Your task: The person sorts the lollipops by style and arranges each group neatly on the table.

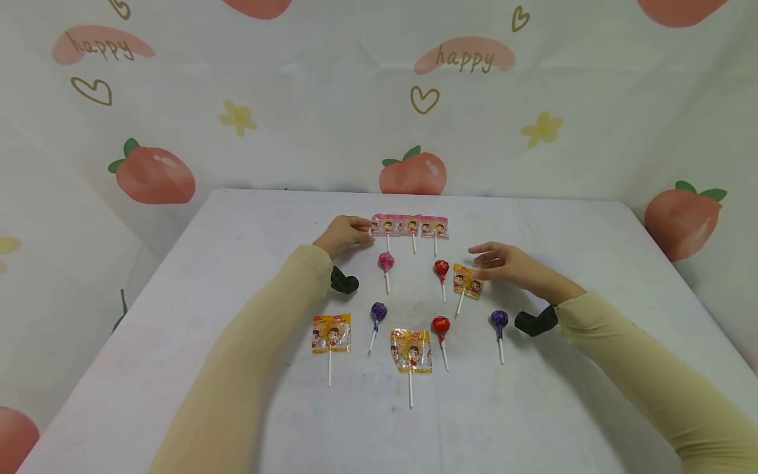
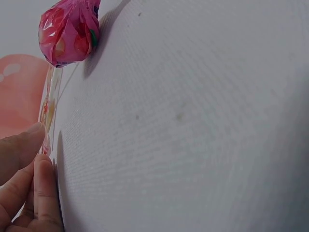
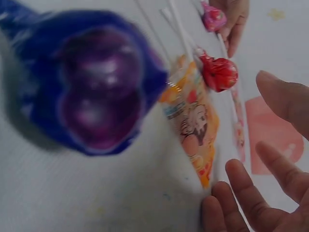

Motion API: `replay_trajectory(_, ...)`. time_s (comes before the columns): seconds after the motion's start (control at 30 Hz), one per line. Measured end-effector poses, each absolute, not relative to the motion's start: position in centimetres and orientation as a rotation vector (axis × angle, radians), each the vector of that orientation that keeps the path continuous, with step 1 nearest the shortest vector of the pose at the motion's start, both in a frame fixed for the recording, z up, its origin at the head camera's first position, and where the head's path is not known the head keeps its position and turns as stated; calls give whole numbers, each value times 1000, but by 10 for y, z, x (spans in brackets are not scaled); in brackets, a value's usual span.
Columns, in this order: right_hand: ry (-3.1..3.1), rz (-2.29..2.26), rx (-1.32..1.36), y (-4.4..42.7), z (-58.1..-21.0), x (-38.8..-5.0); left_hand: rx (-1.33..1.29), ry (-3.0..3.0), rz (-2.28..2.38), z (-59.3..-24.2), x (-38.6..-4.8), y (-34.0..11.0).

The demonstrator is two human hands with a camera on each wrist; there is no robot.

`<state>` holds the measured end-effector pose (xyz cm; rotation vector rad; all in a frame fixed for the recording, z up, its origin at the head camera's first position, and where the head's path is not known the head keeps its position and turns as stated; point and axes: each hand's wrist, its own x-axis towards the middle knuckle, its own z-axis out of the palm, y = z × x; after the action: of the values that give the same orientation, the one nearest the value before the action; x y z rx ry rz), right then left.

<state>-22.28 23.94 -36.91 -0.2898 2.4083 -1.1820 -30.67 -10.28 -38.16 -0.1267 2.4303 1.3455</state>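
My left hand (image 1: 345,235) is at the left end of a row of three pink flat-wrapped lollipops (image 1: 410,226) at the back of the table. Its fingers are extended; in the left wrist view the thumb and fingertips come up to the wrapper's edge with a gap between them. To the right, my right hand (image 1: 503,264) hovers with fingers spread beside an orange flat-wrapped lollipop (image 1: 466,282), holding nothing. A red ball lollipop (image 1: 441,267) lies left of that orange one. A pink ball lollipop (image 1: 386,261) is in front of the row. Close to the right wrist camera is a purple ball lollipop (image 3: 101,87).
Nearer the front lie two more orange flat-wrapped lollipops (image 1: 331,333), a second purple ball lollipop (image 1: 379,311) and a second red one (image 1: 441,324). The white table (image 1: 177,276) meets a peach-patterned cloth backdrop (image 1: 331,131). Each wrist carries a dark device (image 1: 535,321).
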Motion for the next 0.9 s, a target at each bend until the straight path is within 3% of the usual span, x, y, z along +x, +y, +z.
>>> replay_trajectory(0.9, 2418, -926, -294, 220, -375, -233, -111, 2409, 1386, -383, -307, -104)
